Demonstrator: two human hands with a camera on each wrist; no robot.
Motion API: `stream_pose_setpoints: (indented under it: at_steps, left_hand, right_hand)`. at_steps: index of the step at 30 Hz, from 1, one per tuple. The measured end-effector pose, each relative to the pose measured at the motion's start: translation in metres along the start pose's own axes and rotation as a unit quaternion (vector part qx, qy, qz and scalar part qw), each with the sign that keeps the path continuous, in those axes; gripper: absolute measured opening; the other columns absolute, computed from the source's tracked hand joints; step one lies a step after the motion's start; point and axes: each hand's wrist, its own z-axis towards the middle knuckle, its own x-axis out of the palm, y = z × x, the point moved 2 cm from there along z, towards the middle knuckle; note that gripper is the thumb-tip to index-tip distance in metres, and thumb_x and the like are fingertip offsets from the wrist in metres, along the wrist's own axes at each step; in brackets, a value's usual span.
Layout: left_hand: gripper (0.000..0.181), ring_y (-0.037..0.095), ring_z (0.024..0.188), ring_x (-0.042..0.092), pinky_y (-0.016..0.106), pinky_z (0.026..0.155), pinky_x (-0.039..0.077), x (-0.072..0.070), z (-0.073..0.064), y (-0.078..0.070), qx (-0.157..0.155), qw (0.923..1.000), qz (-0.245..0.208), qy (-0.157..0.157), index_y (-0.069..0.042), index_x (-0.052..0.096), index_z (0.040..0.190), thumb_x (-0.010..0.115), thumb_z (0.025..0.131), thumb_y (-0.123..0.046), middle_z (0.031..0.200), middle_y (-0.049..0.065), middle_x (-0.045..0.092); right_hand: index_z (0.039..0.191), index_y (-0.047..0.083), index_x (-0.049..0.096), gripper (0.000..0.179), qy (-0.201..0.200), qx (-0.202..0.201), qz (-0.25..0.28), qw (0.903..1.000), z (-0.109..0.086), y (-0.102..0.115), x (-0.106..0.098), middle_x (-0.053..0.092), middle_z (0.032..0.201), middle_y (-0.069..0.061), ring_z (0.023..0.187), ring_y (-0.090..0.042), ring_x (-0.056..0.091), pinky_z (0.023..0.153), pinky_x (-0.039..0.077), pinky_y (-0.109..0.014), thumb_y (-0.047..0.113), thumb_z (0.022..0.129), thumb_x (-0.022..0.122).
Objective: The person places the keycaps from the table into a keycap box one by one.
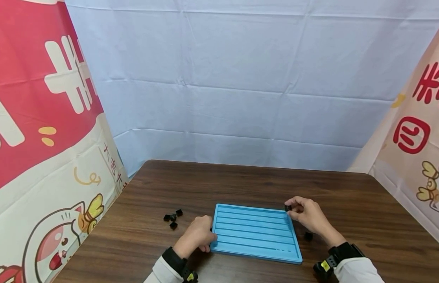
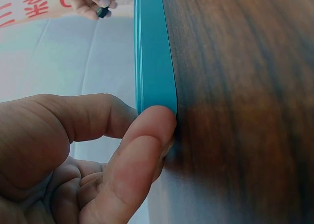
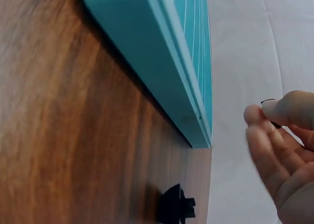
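A shallow light-blue tray [image 1: 255, 232] with parallel ridges lies on the wooden table. My left hand [image 1: 197, 234] holds its left edge, and the left wrist view shows thumb and finger [image 2: 105, 113] against the rim. Above the tray's far right corner, my right hand [image 1: 309, 214] pinches a small black keycap [image 1: 288, 208] between thumb and fingertips. In the right wrist view the fingers mostly hide that keycap. Another black keycap [image 1: 308, 236] lies on the table under the right forearm; its stem side shows in the right wrist view [image 3: 176, 206].
Several more black keycaps [image 1: 173, 225] lie in a loose group left of the tray. The brown table [image 1: 240, 177] ends at a pale blue cloth backdrop [image 1: 233, 78]. Printed cloths hang on the left [image 1: 28, 157] and right [image 1: 410, 165].
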Motion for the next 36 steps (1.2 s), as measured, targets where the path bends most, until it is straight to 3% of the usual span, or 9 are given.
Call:
stream_pose_setpoints:
  at_steps: [6,16,26,32,36]
  left_hand:
    - [0.011,0.018,0.039,0.056,0.031,0.037,0.047,0.0,-0.001,-0.001,0.001,1.0,-0.002,0.002,0.001,0.052,0.081,0.062,0.079,0.004,0.054,0.012,0.053]
    - [0.011,0.018,0.039,0.056,0.031,0.037,0.047,0.0,-0.002,-0.002,-0.002,1.0,-0.003,-0.001,0.001,0.052,0.081,0.062,0.079,0.004,0.054,0.012,0.053]
    - [0.011,0.018,0.04,0.056,0.031,0.038,0.048,0.0,-0.002,-0.001,-0.008,1.0,-0.002,0.004,0.002,0.053,0.084,0.063,0.08,0.004,0.057,0.012,0.052]
    - [0.017,0.02,0.042,0.057,0.032,0.039,0.048,-0.001,-0.001,0.0,-0.006,0.9995,-0.024,0.017,0.007,0.054,0.095,0.062,0.08,0.004,0.061,0.012,0.053]
    - [0.017,0.02,0.042,0.058,0.031,0.039,0.049,-0.003,-0.001,0.0,-0.004,0.9992,-0.037,0.017,0.007,0.053,0.095,0.063,0.08,0.004,0.057,0.012,0.055]
  right_hand:
    - [0.109,-0.003,0.062,0.025,0.006,0.03,0.041,0.9987,-0.001,-0.001,0.001,0.065,0.092,-0.006,0.079,-0.018,0.063,0.063,0.051,-0.027,0.002,0.086,0.066]
    - [0.102,0.002,0.068,0.019,-0.022,-0.015,-0.004,0.9996,0.001,0.001,0.001,0.057,0.087,-0.001,0.072,-0.017,0.053,0.056,0.046,-0.027,0.004,0.083,0.069]
    - [0.102,0.004,0.067,0.019,0.001,-0.013,-0.004,0.9999,0.002,0.005,0.011,0.059,0.091,-0.001,0.073,-0.016,0.053,0.054,0.044,-0.027,0.006,0.083,0.069]
    - [0.1,0.003,0.067,0.018,0.015,-0.027,-0.002,0.9995,0.007,0.014,0.022,0.061,0.092,-0.003,0.071,-0.015,0.053,0.053,0.043,-0.027,0.004,0.082,0.07]
    - [0.096,0.003,0.067,0.016,0.031,-0.032,0.01,0.999,0.01,0.02,0.029,0.062,0.088,-0.002,0.07,-0.015,0.052,0.053,0.042,-0.027,0.003,0.081,0.071]
